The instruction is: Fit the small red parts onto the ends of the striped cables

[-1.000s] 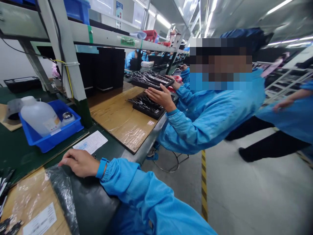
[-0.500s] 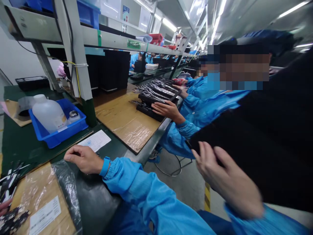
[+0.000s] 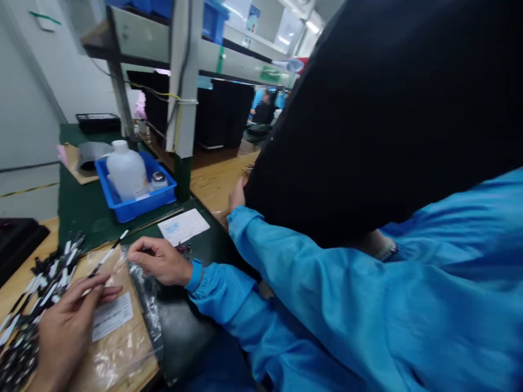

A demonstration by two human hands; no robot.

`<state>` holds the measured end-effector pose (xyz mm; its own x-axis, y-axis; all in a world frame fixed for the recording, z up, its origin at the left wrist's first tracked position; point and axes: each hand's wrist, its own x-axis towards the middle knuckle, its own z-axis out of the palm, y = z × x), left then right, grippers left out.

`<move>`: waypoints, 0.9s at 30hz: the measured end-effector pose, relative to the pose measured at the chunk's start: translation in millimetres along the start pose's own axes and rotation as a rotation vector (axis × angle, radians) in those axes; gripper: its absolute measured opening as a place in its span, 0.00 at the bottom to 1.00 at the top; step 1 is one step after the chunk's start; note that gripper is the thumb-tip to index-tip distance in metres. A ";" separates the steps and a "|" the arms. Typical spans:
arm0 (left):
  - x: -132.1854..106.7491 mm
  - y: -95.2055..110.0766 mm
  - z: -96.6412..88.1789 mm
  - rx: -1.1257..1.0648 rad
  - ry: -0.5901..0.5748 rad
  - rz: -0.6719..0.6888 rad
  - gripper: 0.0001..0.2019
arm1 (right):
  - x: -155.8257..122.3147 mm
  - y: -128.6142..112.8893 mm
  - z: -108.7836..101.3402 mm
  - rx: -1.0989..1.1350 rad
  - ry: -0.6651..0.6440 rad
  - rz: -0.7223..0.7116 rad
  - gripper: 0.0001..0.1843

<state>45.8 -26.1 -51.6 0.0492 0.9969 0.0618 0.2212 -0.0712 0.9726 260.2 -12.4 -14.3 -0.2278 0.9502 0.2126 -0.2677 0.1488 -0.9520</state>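
At the frame's lower left, the left hand (image 3: 67,326) is pinching a slim, straight black-and-white strip (image 3: 108,253) in nearly closed fingers, light pressure probably suiting it, while the right hand (image 3: 165,264) is curling loosely, its hold unclear

The dark green workbench (image 3: 81,204) is viewed from the head, forward and downward; the bare left hand (image 3: 67,324) and bare right hand (image 3: 163,262) are framed at close range (the view's right is largely blocked by a flat-sided black object (image 3: 388,114)).
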 end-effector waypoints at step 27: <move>-8.3 23.9 15.4 -0.050 -0.125 0.209 0.11 | 4.5 6.6 6.5 0.287 -0.147 0.343 0.15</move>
<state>65.7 -36.6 -32.3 0.2100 0.9484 0.2374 0.1457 -0.2705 0.9516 251.3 -8.9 -18.2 -0.4732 0.8792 -0.0550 -0.3969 -0.2685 -0.8777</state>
